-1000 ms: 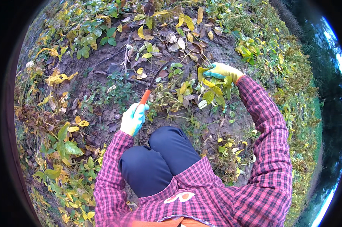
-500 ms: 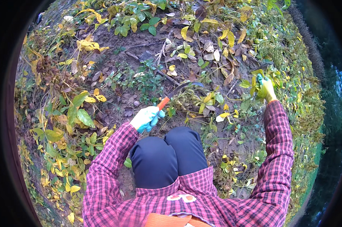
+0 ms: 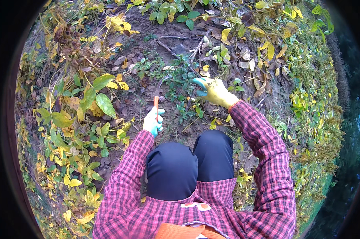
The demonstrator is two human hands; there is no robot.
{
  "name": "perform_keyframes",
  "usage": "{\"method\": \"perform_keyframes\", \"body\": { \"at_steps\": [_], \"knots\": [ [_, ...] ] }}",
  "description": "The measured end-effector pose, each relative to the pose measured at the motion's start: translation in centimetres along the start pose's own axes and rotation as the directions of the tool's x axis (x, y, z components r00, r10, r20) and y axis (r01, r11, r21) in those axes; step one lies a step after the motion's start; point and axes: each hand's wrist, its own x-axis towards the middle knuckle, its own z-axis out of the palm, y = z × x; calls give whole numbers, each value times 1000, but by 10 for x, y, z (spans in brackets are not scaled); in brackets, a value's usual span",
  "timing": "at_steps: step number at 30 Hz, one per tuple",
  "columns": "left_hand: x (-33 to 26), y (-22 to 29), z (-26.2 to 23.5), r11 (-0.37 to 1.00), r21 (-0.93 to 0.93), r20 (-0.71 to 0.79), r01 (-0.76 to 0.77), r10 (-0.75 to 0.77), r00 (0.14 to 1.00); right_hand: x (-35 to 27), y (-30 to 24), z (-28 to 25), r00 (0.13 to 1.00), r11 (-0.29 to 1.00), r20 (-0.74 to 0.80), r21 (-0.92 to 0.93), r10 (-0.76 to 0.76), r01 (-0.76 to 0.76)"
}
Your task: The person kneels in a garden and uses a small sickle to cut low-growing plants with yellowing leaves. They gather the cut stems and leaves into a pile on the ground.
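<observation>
Gloved left hand (image 3: pixel 151 121) wrapped around a sickle's (image 3: pixel 156 102) orange handle near the bare soil's (image 3: pixel 152 27) left edge; right hand (image 3: pixel 216 91), fingers parted beside green weeds (image 3: pixel 179 81), apparently reaching, which calls for clearance from the blade.

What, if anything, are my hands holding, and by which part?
Your left hand holds a sickle by its orange handle. Whether your right hand holds anything can't be told.
</observation>
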Motion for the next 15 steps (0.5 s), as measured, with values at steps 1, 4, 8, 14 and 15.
{"method": "perform_keyframes", "body": {
  "at_steps": [1,4,8,14,15],
  "knots": [
    [7,0,7,999,42,-11,28,-28,1000,23,-16,21,995,991,-55,-108,-84,78],
    [34,6,25,997,0,33,78,-77,996,77,-26,50,980,921,180,-390,80,-4],
    [60,15,33,979,105,205,173,-191,960,105,-3,61,928,811,119,-533,353,-240],
    [16,-5,20,973,95,184,210,-225,957,94,20,83,920,801,205,-576,332,-161],
    [1,-8,15,969,91,196,230,-244,950,96,21,82,933,817,160,-544,323,-190]
  ]
}}
